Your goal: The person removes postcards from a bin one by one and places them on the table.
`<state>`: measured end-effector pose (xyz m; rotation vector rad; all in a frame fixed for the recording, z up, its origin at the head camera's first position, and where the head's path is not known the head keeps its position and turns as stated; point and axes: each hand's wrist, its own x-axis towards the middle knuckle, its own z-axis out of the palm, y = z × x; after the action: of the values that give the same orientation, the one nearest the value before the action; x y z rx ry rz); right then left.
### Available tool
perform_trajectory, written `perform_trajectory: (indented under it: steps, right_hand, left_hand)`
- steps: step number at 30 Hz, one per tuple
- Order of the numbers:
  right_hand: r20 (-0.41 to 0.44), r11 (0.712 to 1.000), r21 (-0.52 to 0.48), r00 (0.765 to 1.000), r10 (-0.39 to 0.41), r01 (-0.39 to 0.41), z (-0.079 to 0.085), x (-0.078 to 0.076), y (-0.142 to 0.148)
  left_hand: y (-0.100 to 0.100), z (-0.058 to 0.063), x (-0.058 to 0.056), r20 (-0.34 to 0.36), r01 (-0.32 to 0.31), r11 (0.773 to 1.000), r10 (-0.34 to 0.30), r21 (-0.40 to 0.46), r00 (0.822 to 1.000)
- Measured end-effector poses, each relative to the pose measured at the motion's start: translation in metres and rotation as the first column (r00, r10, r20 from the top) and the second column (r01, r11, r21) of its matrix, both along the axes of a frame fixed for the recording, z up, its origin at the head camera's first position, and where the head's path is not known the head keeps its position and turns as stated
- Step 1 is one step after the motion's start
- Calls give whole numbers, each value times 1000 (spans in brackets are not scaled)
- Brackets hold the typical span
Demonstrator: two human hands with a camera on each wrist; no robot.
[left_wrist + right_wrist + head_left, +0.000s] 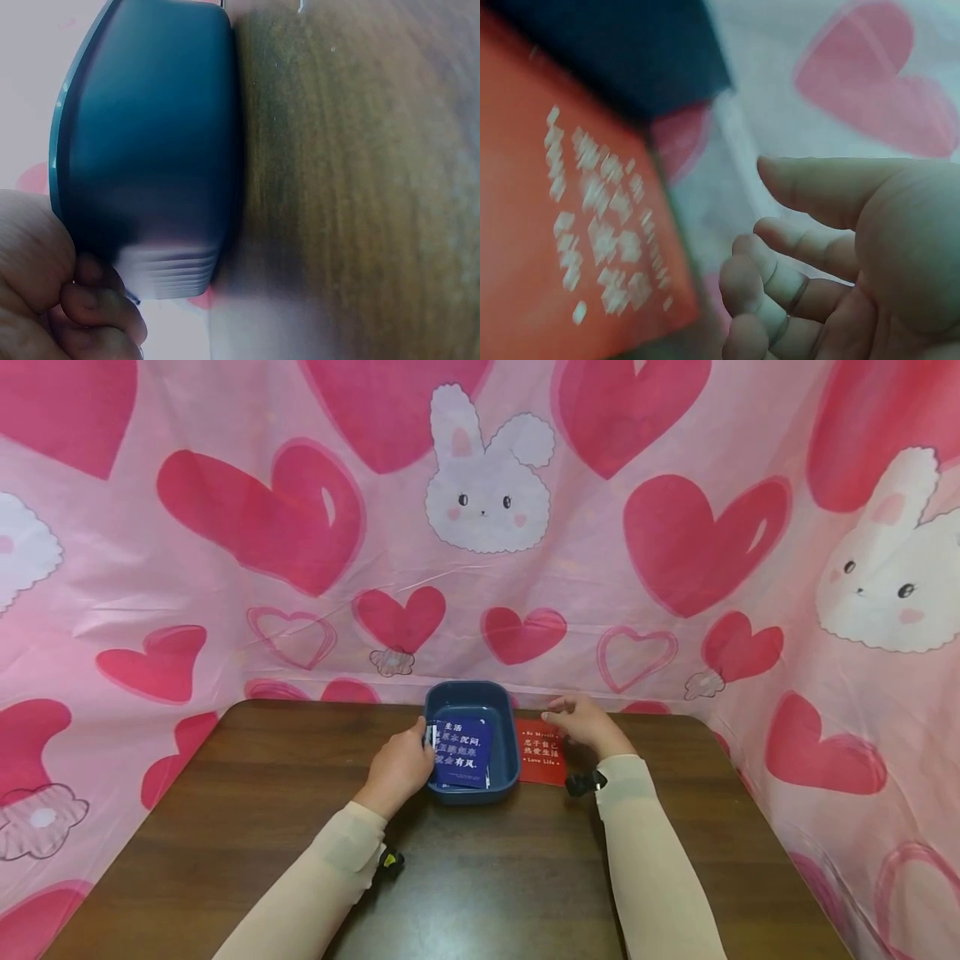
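Observation:
A dark blue plastic bin (472,796) stands on the wooden table, its outer wall (157,127) filling much of the left wrist view. Inside it lies a blue card (471,756) with white Chinese writing, with the edges of other cards showing under it. My left hand (401,768) grips the bin's left rim, thumb on top and the other fingers curled outside. On the table just right of the bin is a red card (542,760) with white print. My right hand (588,724) hovers by its far right corner, fingers loosely bent and apart, holding nothing.
The brown table (480,877) runs up to a pink cloth backdrop (390,552) with hearts and rabbits, which hangs close behind the bin and along both sides. Dark wrist cameras sit on both cuffs.

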<state>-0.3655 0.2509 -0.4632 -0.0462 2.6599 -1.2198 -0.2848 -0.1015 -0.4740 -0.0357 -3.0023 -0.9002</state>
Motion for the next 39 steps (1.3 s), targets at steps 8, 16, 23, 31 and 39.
perform_trajectory:
  steps: [8,16,23,31,39]
  right_hand:
    - [-72,993,-107,997,37,-45,30,15,-32]
    - [-18,983,-6,983,182,-182,62,21,-92]
    - [101,934,252,967,234,-252,68,6,-144]
    - [118,820,517,969,215,-245,47,-16,-175]
    - [169,737,644,978,124,-205,3,-57,-186]
  left_hand:
    - [1,-2,0,-1,2,1000,-2,-8,1000]
    - [0,-2,0,-5,4,1000,-4,-6,1000]
    - [-3,0,-1,7,12,1000,-12,-5,1000]
    - [-2,0,0,-12,7,1000,-7,-4,1000]
    - [-1,0,1,-35,6,1000,-7,-15,999]
